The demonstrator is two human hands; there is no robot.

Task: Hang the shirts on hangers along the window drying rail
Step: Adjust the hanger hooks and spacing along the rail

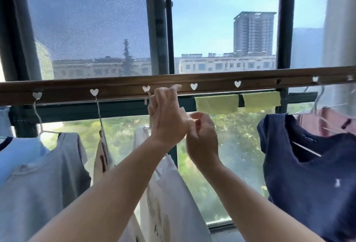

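- Both forearms reach up from bottom edge, crossing twd centre of view.
- Left hand (167,114) raised just under the drying rail (250,80), fingers curled round the hook of a white hanger (146,97); hook tip sits at the third heart-shaped hole (146,88). Index finger sticks up in front of the rail's lower edge.
- Right hand (202,137) just below & beside left hand, touching it near the wrist; fingers loosely curled, thumb & fingertips close together. Can't tell if it pinches anything – blurred there.
- White shirt (169,193) hangs below the hands on that hanger, partly behind left forearm, faint print on front.
- Grey shirt (44,184) at left, on a white hanger hooked in the first heart hole (37,95); light blue shirt (17,153) beside it, overlapping at far left.
- Cream garment w/ dark print (102,157) hangs edge-on from the second heart hole (94,92), btwn grey & white shirts.
- Navy shirt (312,180) at right on a hanger; pink shirt (331,122) behind it, nr right edge.
- Rail is dark wood, runs full width, row of heart holes along it; two to the right of the hands are unused.
- Two yellow cloths (216,104) draped over the window frame bar behind the rail.
- Beyond glass: trees, low buildings, one tall tower (253,32), blue sky. Mesh screen (86,20) covers left pane.
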